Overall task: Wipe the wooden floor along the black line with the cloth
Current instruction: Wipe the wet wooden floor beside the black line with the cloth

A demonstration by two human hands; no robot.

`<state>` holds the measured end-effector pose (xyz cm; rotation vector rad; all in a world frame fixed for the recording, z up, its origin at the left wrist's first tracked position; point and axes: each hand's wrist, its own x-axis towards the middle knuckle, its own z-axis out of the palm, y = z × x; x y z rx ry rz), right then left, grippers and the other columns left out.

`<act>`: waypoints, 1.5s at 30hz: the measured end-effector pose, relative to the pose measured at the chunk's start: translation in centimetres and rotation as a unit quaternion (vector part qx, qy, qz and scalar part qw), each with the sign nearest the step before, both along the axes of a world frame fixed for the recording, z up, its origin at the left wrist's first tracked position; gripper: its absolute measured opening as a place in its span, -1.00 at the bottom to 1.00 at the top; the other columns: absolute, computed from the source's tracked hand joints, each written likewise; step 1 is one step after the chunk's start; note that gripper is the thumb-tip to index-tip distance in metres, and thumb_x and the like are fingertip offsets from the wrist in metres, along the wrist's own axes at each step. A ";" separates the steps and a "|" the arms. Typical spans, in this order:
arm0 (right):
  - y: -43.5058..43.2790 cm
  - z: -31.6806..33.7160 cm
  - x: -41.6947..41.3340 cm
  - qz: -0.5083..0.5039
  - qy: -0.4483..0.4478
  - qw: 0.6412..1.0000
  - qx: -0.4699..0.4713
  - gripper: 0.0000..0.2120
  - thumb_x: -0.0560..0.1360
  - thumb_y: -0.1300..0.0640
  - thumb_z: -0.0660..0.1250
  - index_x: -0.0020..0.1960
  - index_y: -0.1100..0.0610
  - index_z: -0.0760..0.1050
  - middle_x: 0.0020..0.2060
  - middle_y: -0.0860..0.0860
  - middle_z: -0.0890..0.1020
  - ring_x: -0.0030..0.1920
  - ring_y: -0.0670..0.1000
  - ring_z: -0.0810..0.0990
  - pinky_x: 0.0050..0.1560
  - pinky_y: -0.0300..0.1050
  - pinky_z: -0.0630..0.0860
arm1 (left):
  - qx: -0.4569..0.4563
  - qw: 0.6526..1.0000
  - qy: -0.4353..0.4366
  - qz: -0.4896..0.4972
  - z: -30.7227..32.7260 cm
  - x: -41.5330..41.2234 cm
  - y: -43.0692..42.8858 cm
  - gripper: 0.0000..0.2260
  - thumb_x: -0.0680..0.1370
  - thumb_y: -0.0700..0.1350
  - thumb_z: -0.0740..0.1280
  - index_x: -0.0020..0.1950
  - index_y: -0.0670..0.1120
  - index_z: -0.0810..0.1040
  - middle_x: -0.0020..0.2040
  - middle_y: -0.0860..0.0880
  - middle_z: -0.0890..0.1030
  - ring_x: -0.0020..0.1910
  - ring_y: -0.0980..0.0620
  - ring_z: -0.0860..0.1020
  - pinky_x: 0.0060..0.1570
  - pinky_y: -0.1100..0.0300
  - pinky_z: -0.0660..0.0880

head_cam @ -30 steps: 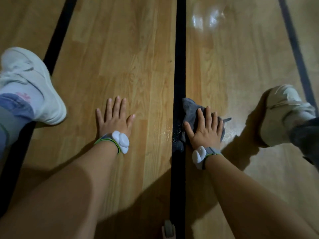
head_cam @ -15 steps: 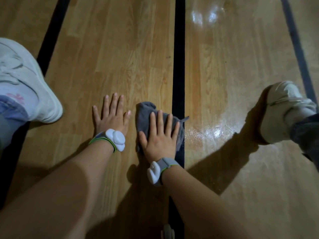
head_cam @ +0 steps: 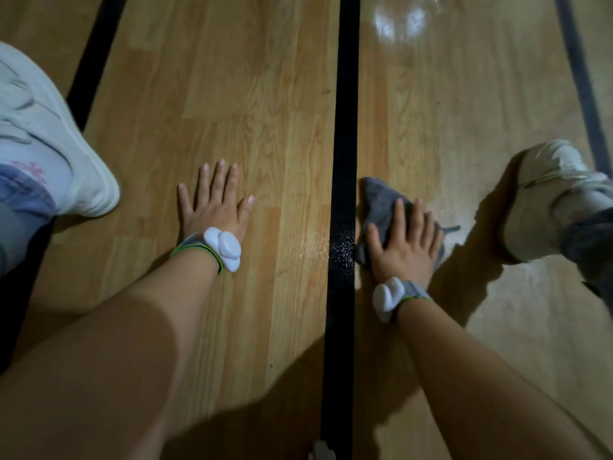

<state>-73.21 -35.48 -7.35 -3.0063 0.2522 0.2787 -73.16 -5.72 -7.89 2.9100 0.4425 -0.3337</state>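
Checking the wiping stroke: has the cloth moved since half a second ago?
Yes. The cloth under the right hand has crossed the black line, from the line's left side to its right side.

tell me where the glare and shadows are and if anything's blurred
Head view: bright glare on the floor at top, right of the black line; wet sparkle on the line near the cloth; heavy shadow along the bottom and beside the right shoe; left shoe softly blurred.

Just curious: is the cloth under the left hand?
No, the right hand presses the grey cloth; the left hand lies on bare floor.
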 end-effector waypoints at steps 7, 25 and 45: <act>0.9 -0.4 -0.5 -0.071 -0.011 0.997 0.009 -0.28 0.54 -0.30 -0.22 0.62 -0.01 -0.12 0.60 -0.01 -0.04 0.59 0.10 -0.14 0.53 0.20 -0.25 | 0.008 1.000 -0.014 0.005 -0.1 -0.3 -0.4 -0.45 0.64 0.21 -0.17 0.59 0.09 -0.22 0.59 0.13 -0.21 0.56 0.06 -0.26 0.49 -0.18 -0.24; 8.6 -1.0 -5.5 0.176 -0.058 0.982 0.044 -0.42 0.59 -0.26 0.01 0.57 -0.10 0.17 0.56 0.00 0.21 0.57 0.16 0.08 0.52 0.21 -0.06 | 0.006 0.999 -0.038 -0.026 0.2 -6.9 -0.6 -0.39 0.58 0.23 -0.26 0.60 0.04 -0.11 0.60 0.14 -0.10 0.57 0.07 -0.16 0.50 -0.13 -0.19; 10.0 -0.4 -8.5 0.076 -0.007 0.997 0.025 -0.38 0.61 -0.25 -0.14 0.61 -0.06 -0.12 0.59 0.10 -0.10 0.57 0.22 -0.20 0.49 0.31 -0.23 | 0.016 0.999 -0.039 -0.034 -0.4 -6.9 -0.5 -0.46 0.64 0.17 -0.21 0.59 0.03 -0.18 0.60 0.13 -0.14 0.57 0.07 -0.21 0.49 -0.15 -0.23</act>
